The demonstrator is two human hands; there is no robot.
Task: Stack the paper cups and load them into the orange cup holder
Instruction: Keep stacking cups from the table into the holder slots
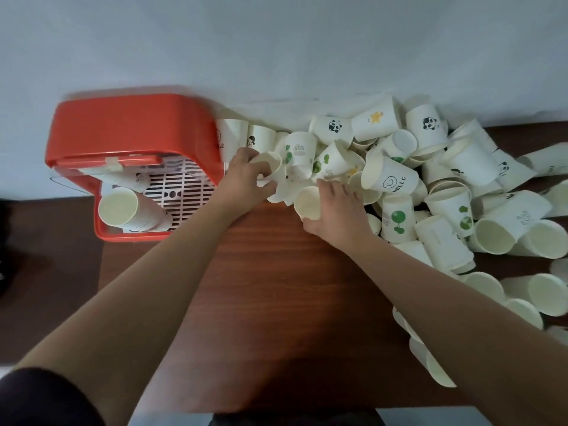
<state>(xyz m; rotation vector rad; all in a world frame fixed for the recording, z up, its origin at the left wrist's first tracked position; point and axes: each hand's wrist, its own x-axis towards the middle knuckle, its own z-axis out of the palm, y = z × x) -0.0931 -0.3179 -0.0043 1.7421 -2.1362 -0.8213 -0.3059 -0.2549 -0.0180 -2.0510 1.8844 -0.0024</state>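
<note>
The orange cup holder [132, 127] stands at the table's far left, its front open onto a white grille, with a stack of paper cups [129, 210] lying inside. A big heap of white printed paper cups [430, 186] spreads across the far right. My left hand [242, 179] grips a cup [270, 167] at the heap's left edge, fingers curled round its rim. My right hand [335, 210] holds another cup [309, 202] lying on its side, mouth toward me.
The wooden table [276, 287] shows bare brown surface in front of me. A pale wall [276, 41] backs the table. More loose cups [522, 296] lie along the right edge, some under my right forearm. Dark floor shows at left.
</note>
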